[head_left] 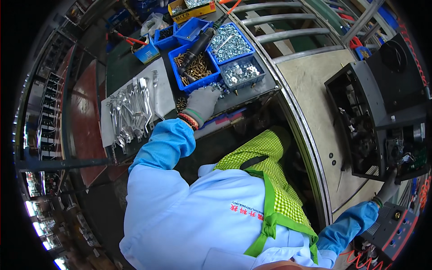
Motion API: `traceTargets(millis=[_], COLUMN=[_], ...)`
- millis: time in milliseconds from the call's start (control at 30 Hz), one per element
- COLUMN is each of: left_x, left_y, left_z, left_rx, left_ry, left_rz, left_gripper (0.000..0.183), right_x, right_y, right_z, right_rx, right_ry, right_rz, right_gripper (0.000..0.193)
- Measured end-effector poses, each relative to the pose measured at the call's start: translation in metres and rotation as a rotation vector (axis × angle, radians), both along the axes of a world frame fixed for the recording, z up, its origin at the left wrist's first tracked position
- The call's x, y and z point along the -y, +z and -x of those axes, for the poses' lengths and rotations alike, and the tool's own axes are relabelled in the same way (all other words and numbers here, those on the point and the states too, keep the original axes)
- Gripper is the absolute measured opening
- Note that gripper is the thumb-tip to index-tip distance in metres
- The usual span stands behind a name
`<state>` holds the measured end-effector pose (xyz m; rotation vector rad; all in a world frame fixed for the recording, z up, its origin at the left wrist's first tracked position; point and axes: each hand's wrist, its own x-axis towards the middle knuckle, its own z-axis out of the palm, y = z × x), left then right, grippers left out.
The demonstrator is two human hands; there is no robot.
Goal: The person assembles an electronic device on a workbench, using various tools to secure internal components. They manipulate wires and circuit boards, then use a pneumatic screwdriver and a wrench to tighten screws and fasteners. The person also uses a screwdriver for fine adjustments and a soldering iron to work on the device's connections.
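My left hand (pixel 202 102), in a grey glove, reaches to the workbench beside the blue bins. Its bunched fingers touch a small pile of metal fasteners (pixel 218 87); anything within them is hidden. Just beyond it, a blue bin of brass-coloured screws (pixel 201 71) has a black power screwdriver (pixel 196 53) lying across it. A grey-blue bin of silver washers (pixel 243 72) stands to the right. At far right my right hand (pixel 388 186), also gloved, closes on the lower edge of an opened black metal casing (pixel 360 130), its fingertips partly hidden.
Bent metal brackets (pixel 130 108) lie on a pale sheet at the left. Another blue bin (pixel 230 42) holds silver fasteners. On the board (pixel 306 85) are black rings (pixel 332 158) and a screwdriver (pixel 341 174). A roller conveyor (pixel 279 18) extends behind; a control box (pixel 389 229) stands lower right.
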<state>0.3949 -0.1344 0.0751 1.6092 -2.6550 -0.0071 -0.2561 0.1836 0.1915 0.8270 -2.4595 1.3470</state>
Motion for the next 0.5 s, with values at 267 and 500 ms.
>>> traceTargets(millis=[267,500], left_x=[0.012,0.026], left_y=[0.005,0.032], left_z=[-0.017,-0.056], left_rx=[-0.218,-0.297], left_ry=[-0.008,-0.029], left_rz=[-0.115,-0.147], left_gripper=[0.020,0.018], right_x=[0.007,-0.009], right_y=[0.012,-0.002], right_z=[-0.019,0.022], right_rx=[-0.019,0.013], right_ry=[-0.070,-0.037], right_rz=[-0.125,-0.107], right_gripper=[0.050,0.055])
